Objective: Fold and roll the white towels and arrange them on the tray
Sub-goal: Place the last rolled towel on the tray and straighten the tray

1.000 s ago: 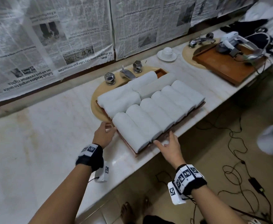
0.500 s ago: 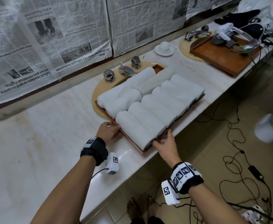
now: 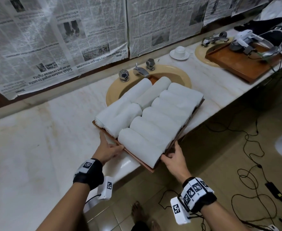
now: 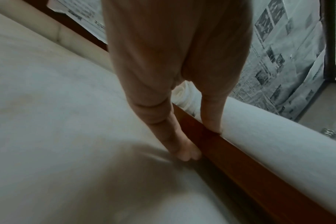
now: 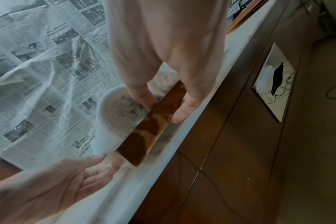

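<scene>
A wooden tray (image 3: 134,155) packed with several rolled white towels (image 3: 151,127) sits partly over the sink, and its near corner juts past the counter's front edge. My left hand (image 3: 108,149) holds the tray's left rim. In the left wrist view the left hand (image 4: 199,142) has its thumb on top of the rim (image 4: 230,153) and its fingers along the outer wall. My right hand (image 3: 173,157) holds the right rim by the same corner. The right wrist view shows the right hand (image 5: 161,111) pinching the wooden wall (image 5: 144,136), beside a towel roll's end (image 5: 123,112).
A tan sink basin (image 3: 178,75) with a chrome tap (image 3: 139,70) lies under the tray's far end. Further right are a cup on a saucer (image 3: 179,52) and a second wooden tray (image 3: 237,62) carrying a headset. Cables (image 3: 253,174) trail over the floor tiles. Newspaper covers the wall.
Both hands went from resting beside the tray to holding its rims. The tray has come toward me, and its near corner now hangs past the counter edge.
</scene>
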